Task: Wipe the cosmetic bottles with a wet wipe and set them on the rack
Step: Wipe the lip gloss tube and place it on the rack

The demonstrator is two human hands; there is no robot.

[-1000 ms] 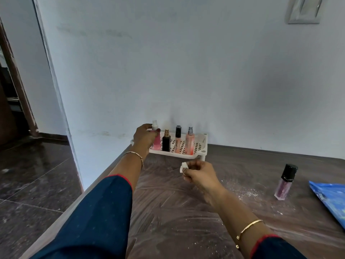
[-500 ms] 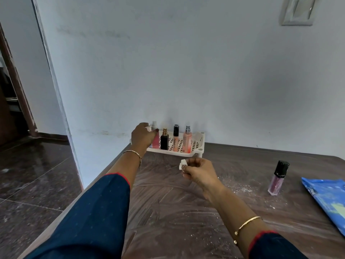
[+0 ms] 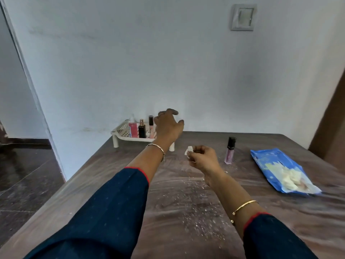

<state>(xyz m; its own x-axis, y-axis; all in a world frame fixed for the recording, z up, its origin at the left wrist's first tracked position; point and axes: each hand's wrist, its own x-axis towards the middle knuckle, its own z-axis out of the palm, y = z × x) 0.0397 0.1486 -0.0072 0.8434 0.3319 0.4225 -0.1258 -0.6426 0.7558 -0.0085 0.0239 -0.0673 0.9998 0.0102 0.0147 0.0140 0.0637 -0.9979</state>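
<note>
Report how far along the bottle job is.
Done: the pink bottle, black bottle and slim tube stand on the rack; the open left hand hides its right end. In hand: the right hand pinches a wipe and holds no bottle. Left: one purple bottle stands on the table, to be wiped and racked.

White perforated rack (image 3: 119, 132), pink bottle (image 3: 133, 129), black bottle (image 3: 142, 130), blue packet (image 3: 280, 170).

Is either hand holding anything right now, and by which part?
The right hand pinches a balled-up wet wipe by its lower end. The left hand, fingers spread by the rack, holds nothing.
</note>
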